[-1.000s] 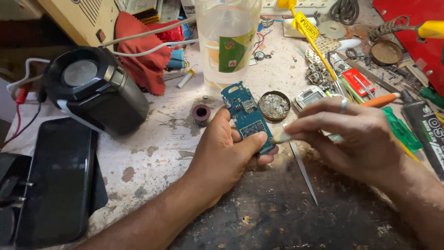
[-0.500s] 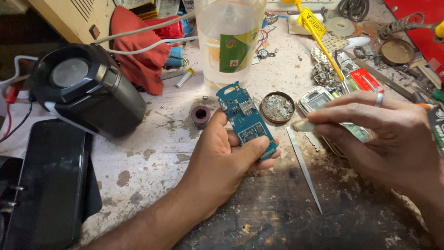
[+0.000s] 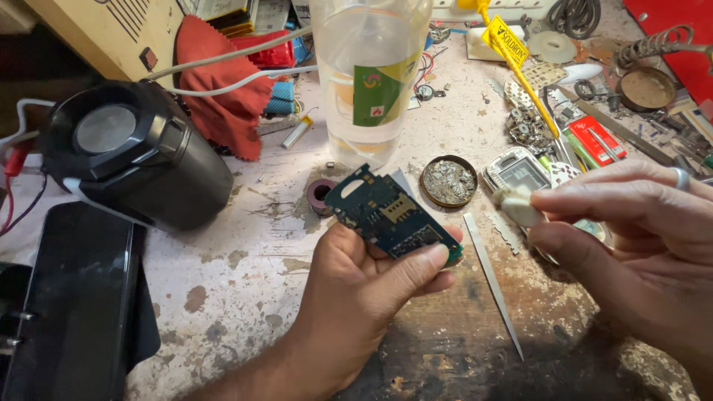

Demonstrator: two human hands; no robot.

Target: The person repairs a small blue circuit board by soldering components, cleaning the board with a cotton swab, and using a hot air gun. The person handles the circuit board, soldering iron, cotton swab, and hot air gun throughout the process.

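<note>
The left hand (image 3: 356, 297) grips a small dark blue-green circuit board (image 3: 391, 214), flat and angular with gold contact patches, pinched between thumb and fingers and tilted up above the worn counter (image 3: 245, 275), whose pale paint is chipped to bare brown patches. The right hand (image 3: 639, 245), a silvery ring on one finger, is closed in a pinch on a small whitish, soft-looking wad (image 3: 518, 208), held just right of the board and not touching it. Between the hands a slim pointed metal tweezer (image 3: 492, 278) lies flat on the counter. Just behind the board sits a round shallow tin (image 3: 448, 181) full of grey metallic scraps, and a clear plastic bottle (image 3: 369, 74) with a green label stands upright beyond it. A small dark ring-shaped roll (image 3: 321, 194) lies left of the board. At far left rests a bulky black plastic device with a round lens (image 3: 134, 152), with a red cloth (image 3: 223, 82) crumpled behind it.
</note>
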